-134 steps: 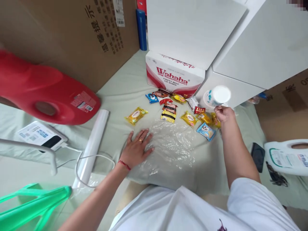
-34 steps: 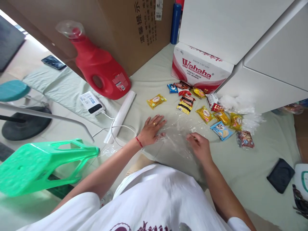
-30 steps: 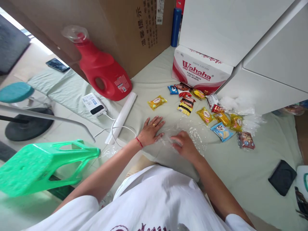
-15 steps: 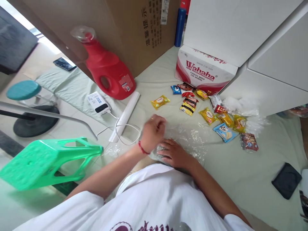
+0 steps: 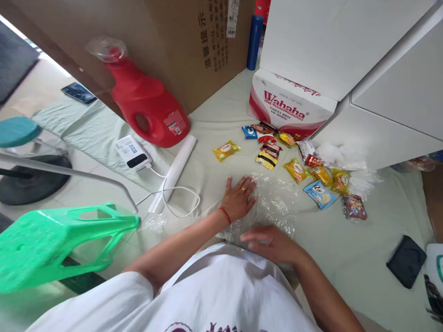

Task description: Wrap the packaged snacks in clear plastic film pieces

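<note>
A clear plastic bag [image 5: 273,198] lies spread on the pale green sheet in front of me. My left hand [image 5: 238,198], with a red string on its wrist and a ring, rests flat on the bag's left part, fingers spread. Closer to my body, my right hand [image 5: 272,242] hovers at or just over the bag's near edge, its fingers stretched out and slightly blurred; I cannot tell if it touches the plastic. Beyond the bag are a yellow snack packet [image 5: 226,150], a yellow-and-black packet [image 5: 267,159] and a light blue packet [image 5: 321,194].
A red detergent jug [image 5: 152,106] stands by a large cardboard box [image 5: 173,50]. Left are a white roll [image 5: 173,173], a cabled white device [image 5: 133,152] and a green stool [image 5: 51,240]. A Wahaba-printed carton [image 5: 290,103] stands behind several snacks; a black pouch [image 5: 406,261] lies right.
My left hand has opened from a curled shape and come down flat on the bag. The right hand has drawn back toward my body. The camera view has shifted slightly.
</note>
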Available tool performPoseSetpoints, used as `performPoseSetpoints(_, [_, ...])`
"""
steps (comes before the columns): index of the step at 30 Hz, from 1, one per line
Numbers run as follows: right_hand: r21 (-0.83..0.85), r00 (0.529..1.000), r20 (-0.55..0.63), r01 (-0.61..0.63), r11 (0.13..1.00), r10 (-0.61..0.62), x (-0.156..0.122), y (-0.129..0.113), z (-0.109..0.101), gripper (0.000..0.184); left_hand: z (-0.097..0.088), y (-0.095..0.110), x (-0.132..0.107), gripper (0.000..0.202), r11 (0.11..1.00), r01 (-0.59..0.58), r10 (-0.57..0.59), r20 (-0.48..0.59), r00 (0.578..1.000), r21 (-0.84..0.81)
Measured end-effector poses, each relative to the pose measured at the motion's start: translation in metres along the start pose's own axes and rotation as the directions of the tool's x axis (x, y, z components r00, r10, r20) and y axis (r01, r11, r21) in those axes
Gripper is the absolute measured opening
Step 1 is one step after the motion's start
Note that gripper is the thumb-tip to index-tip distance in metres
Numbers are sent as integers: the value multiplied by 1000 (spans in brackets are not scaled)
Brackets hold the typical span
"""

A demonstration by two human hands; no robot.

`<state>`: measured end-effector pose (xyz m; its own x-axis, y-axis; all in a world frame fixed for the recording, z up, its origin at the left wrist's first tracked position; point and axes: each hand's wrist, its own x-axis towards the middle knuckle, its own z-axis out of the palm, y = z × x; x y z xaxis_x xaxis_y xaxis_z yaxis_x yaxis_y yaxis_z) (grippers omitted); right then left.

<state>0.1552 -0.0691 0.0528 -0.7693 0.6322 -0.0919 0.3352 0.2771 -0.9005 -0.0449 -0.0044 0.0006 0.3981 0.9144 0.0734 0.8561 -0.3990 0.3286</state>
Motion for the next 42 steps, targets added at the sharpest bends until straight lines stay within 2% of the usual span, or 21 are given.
performPoseSetpoints(1, [-22, 989, -133, -64, 998, 60, 4, 4, -19, 30, 0, 0, -1, 59, 1000, -9, 9, 6, 1000, 17])
performPoseSetpoints(2, [-83, 949, -297, -139, 987, 108, 13, 10, -40, 30, 1, 1, -1, 60, 999, -15, 15, 10, 1000, 33])
performPoseSetpoints(3, [-173, 880, -461, -218, 960, 117, 26, 17, -60, 30, 1, 1, -1, 61, 999, -20, 19, 13, 1000, 46])
performPoseSetpoints(5, [-369, 772, -633, -364, 855, 55, 60, 32, -95, 34, 1, 1, 0, 62, 998, -25, 24, 19, 1000, 60])
performPoseSetpoints(6, [-439, 752, -658, -429, 789, 43, 78, 39, -108, 39, 1, 1, 1, 63, 998, -24, 23, 20, 1000, 63])
performPoseSetpoints(9, [-562, 757, -643, -566, 603, 111, 126, 56, -123, 53, 1, 1, 2, 64, 998, -14, 12, 23, 1000, 62])
performPoseSetpoints(12, [-573, 741, -641, -636, 517, 201, 142, 69, -118, 47, 2, 0, 1, 63, 999, -6, 4, 25, 1000, 52])
performPoseSetpoints(15, [-517, 706, -685, -646, 561, 181, 121, 72, -118, 44, 3, 0, 0, 61, 999, -13, 12, 23, 1000, 38])
performPoseSetpoints(19, [-520, 674, -736, -499, 693, -67, 61, 54, -119, 47, 4, -1, 0, 57, 999, -14, 14, 12, 1000, 34])
performPoseSetpoints(20, [-537, 694, -712, -437, 722, -109, 46, 46, -115, 47, 5, -1, 1, 56, 999, -13, 13, 11, 1000, 31])
performPoseSetpoints(22, [-551, 771, -626, -327, 768, -121, 23, 34, -97, 45, 5, 0, 3, 55, 1000, -4, 4, 10, 1000, 22])
performPoseSetpoints(24, [-541, 842, -535, -282, 792, -65, 12, 29, -71, 43, 5, -1, 7, 55, 1000, 8, -8, 12, 1000, 15])
performPoseSetpoints(25, [-539, 862, -506, -291, 791, -27, 9, 30, -57, 42, 4, -2, 9, 55, 1000, 12, -13, 13, 1000, 12])
performPoseSetpoints(28, [-542, 865, -496, -377, 751, 77, 10, 41, -26, 45, 1, -7, 12, 54, 1000, 15, -15, 12, 1000, 15])
performPoseSetpoints(30, [-547, 866, -489, -401, 735, 108, 11, 49, -21, 50, -1, -13, 10, 54, 1000, 18, -19, 5, 1000, 23])
performPoseSetpoints(33, [-524, 900, -431, -315, 791, 74, 11, 54, -39, 57, -4, -23, 5, 55, 999, 12, -12, 2, 1000, 34])
performPoseSetpoints(34, [-502, 900, -434, -290, 815, 53, 13, 54, -51, 56, -4, -25, 4, 56, 999, 6, -6, 3, 1000, 38])
performPoseSetpoints(36, [-474, 866, -500, -301, 828, 28, 24, 54, -82, 47, -5, -28, 2, 57, 999, -2, 1, 10, 1000, 46])
performPoseSetpoints(39, [-508, 773, -633, -460, 728, 47, 61, 59, -132, 40, -5, -28, 2, 58, 998, -1, 0, 18, 1000, 55])
performPoseSetpoints(40, [-531, 756, -652, -507, 679, 54, 79, 63, -145, 42, -5, -28, 3, 58, 998, 0, -1, 21, 1000, 58])
performPoseSetpoints(42, [-580, 757, -650, -557, 594, 74, 116, 71, -166, 53, -5, -27, 3, 58, 998, 1, -3, 28, 1000, 62])
